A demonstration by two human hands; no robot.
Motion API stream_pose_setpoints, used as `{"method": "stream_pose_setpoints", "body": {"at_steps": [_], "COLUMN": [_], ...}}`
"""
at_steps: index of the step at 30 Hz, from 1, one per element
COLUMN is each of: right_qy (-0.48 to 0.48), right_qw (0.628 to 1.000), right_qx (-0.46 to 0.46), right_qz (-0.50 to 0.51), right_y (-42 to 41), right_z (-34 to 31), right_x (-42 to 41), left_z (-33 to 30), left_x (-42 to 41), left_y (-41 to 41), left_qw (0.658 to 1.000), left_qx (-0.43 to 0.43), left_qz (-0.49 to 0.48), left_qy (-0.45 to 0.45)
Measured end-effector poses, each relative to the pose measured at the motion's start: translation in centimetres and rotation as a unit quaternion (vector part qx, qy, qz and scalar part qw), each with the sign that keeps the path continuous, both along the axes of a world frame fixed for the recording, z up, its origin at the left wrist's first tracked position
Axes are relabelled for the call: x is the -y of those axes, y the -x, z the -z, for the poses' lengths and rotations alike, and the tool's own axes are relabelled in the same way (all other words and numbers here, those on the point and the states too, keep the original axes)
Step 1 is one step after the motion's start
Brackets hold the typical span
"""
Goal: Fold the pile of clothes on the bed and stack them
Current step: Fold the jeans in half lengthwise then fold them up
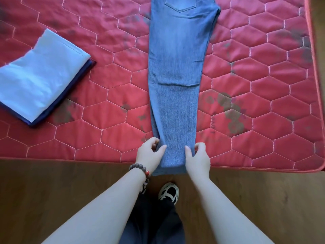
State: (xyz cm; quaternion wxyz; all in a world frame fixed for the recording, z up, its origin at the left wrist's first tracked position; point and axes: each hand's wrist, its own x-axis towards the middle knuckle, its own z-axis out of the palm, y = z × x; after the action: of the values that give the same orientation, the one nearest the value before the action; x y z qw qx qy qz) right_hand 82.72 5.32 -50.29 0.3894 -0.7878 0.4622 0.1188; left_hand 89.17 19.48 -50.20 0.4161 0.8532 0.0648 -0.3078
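A pair of light blue jeans (177, 71) lies lengthwise on the red quilted mattress (263, 88), folded in half with one leg over the other, back pocket at the top of the view. The leg ends hang slightly over the near edge. My left hand (150, 153) pinches the left side of the leg ends, thumb on top. On the right side my right hand (197, 156) grips the same way. A folded stack (38, 78) sits at the left, a pale blue garment over a dark navy one.
The mattress's near edge runs across the view, with wooden floor (52, 191) below it. Its right edge is at the far right. My legs in dark trousers and a black-and-white shoe (169, 191) stand by the bed. Dark stains mark the mattress.
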Motion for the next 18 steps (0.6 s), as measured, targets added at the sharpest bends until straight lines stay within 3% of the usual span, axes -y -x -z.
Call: {"method": "stream_pose_setpoints", "body": {"at_steps": [7,10,12,14,18], "right_qy": [-0.067,-0.055,-0.02,0.069,0.189], "right_qw": [0.996,0.998,0.996,0.994,0.976], "right_qx": [0.058,-0.012,-0.077,-0.083,0.07], "right_qz": [-0.003,-0.025,-0.027,-0.018,-0.076], "right_y": [2.0,3.4,4.0,3.7,-1.5], "right_z": [-1.7,-1.5,-1.0,-1.4,-1.8], "right_x": [0.5,0.7,0.7,0.5,1.2], "left_z": [-1.1,-1.0,-1.1,-1.3,-1.1], "left_x": [-1.8,-2.7,-2.8,-2.7,-0.8], "left_y": [0.7,1.7,2.4,2.4,-1.4], "left_qw": [0.999,0.999,0.992,0.984,0.965], "left_qx": [-0.014,0.003,0.013,0.06,0.193], "left_qz": [-0.025,-0.017,0.005,-0.002,0.027], "left_qy": [0.036,-0.044,-0.125,-0.169,-0.177]}}
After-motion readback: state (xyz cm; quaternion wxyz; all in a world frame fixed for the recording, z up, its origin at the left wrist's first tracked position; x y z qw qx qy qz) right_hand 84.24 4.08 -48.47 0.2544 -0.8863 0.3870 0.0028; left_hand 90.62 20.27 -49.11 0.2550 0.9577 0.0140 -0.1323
